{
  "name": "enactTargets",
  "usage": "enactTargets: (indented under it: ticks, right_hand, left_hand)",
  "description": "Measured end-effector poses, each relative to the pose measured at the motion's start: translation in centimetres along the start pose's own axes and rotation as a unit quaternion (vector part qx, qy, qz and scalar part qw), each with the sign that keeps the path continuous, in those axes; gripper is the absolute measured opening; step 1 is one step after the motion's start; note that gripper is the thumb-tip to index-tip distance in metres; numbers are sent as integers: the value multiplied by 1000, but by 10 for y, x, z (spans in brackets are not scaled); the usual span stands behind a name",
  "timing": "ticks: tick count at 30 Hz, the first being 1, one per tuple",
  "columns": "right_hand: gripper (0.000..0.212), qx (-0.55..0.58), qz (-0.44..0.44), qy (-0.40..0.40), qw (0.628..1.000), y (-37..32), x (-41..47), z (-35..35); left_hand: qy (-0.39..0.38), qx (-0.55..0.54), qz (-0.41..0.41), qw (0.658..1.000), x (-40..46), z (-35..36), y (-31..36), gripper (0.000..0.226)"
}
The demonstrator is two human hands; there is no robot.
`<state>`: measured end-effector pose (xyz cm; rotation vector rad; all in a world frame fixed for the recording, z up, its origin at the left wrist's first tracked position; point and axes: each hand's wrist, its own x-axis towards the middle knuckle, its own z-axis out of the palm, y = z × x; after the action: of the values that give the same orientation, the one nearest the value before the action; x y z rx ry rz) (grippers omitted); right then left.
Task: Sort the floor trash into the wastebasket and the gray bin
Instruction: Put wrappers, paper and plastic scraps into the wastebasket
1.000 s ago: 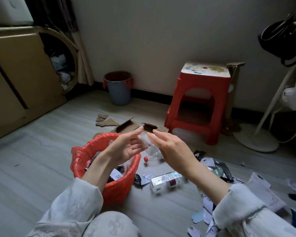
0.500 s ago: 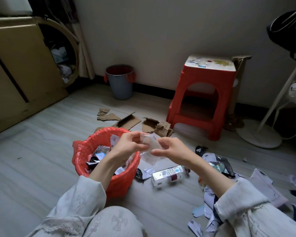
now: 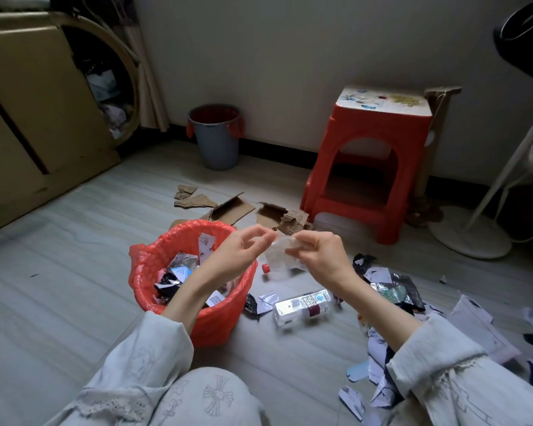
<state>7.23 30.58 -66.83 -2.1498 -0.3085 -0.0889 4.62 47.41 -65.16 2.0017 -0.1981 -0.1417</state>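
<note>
Above wastebasket [image 3: 154, 262], both hands on plastic wrapper [image 3: 279, 252]

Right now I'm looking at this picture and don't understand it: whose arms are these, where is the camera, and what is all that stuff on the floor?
There is no machine here. A person sitting on the floor wears a camera on the head, so you look down at their own two arms. The left hand and the right hand both pinch a crumpled clear plastic wrapper between them, above the floor. Just below the left arm stands a wastebasket lined with a red plastic bag, already holding scraps of paper and foil. Farther back, by the wall, is a gray plastic bin. On the pale floor lie a clear plastic bottle with a label, torn brown cardboard pieces, and a pile of paper and foil scraps on the right. A red plastic stool stands behind.
</note>
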Motion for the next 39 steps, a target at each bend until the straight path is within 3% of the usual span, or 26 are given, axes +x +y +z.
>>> enactTargets:
  ticks: [4, 7, 11, 13, 20, 23, 26, 31, 34, 37, 39]
  right_hand:
    - [10, -95, -93, 31, 991, 3, -1, 2]
    - [12, -68, -71, 64, 993, 1, -1, 1]
    - [4, -1, 6, 95, 995, -5, 3, 6]
    - [13, 60, 50, 105, 991, -7, 10, 10]
    - [25, 285, 183, -24, 941, -6, 26, 43]
    - [15, 335, 192, -69, 920, -9, 40, 66]
    - [27, 345, 175, -97, 917, -4, 63, 98]
    - [36, 241, 166, -159, 943, 28, 97, 156]
    - [38, 129, 136, -151, 971, 49, 113, 175]
    - [34, -11, 51, -133, 990, 70, 116, 176]
    - [32, -60, -11, -146, 987, 81, 111, 175]
  left_hand:
    - [-75, 13, -27, 997, 1, -12, 1, 37]
    - [-89, 32, -7, 995, 3, -9, 8, 25]
    - [19, 128, 31, 991, 9, 0, 2, 26]
    - [78, 179, 52, 979, 13, 4, -2, 31]
    - [171, 234, 58, 955, 16, -8, -46, 35]
    - [200, 256, 53, 944, 16, -23, -66, 32]
    - [221, 280, 29, 934, 27, -41, -95, 28]
    - [199, 308, -57, 929, 56, -64, -161, 30]
    - [162, 343, -138, 915, 73, -72, -201, 35]
    - [58, 461, -204, 862, 85, -70, -231, 36]
    - [-7, 534, -199, 822, 95, -61, -240, 36]
